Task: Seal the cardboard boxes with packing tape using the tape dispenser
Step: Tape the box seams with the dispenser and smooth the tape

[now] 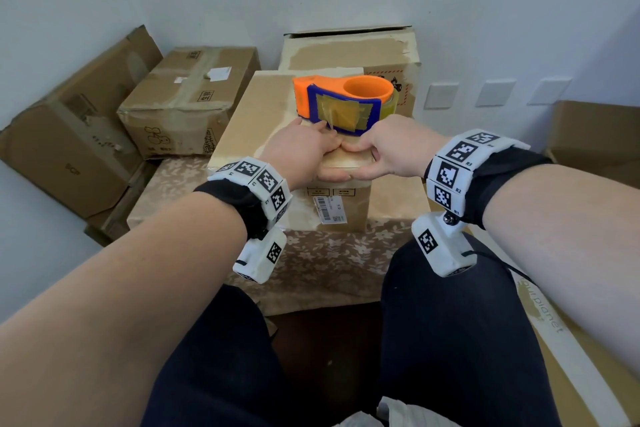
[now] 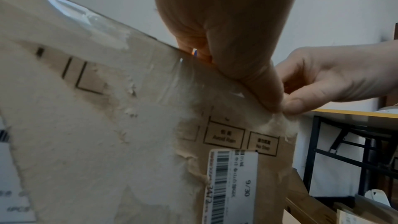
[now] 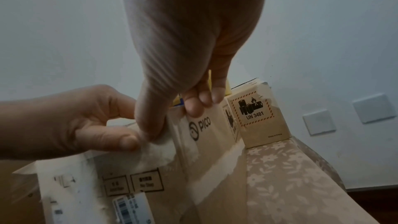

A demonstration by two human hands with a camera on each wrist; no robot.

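Observation:
A worn cardboard box [image 1: 242, 121] stands on the table straight ahead. On its top lies the orange and blue tape dispenser [image 1: 341, 100], with a loose end of clear tape [image 1: 332, 116] stuck across its blue face. My left hand [image 1: 322, 156] lies over the box's near top edge; its fingers reach the dispenser and its thumb [image 2: 258, 83] presses on the front face. My right hand [image 1: 377, 156] is beside it. The right thumb [image 3: 150, 122] presses the same spot, and the right fingers [image 3: 193, 106] curl over the corner onto the PICO-marked side. Glossy tape [image 2: 183, 81] shows on the front face.
A taped box [image 1: 187, 97] and a leaning flattened carton [image 1: 69, 135] sit at the left. A taller box [image 1: 353, 48] stands behind, another [image 1: 595, 139] at the right. The table has a floral cloth [image 1: 329, 260]. My knees are below it. A black frame [image 2: 355, 142] stands at the right.

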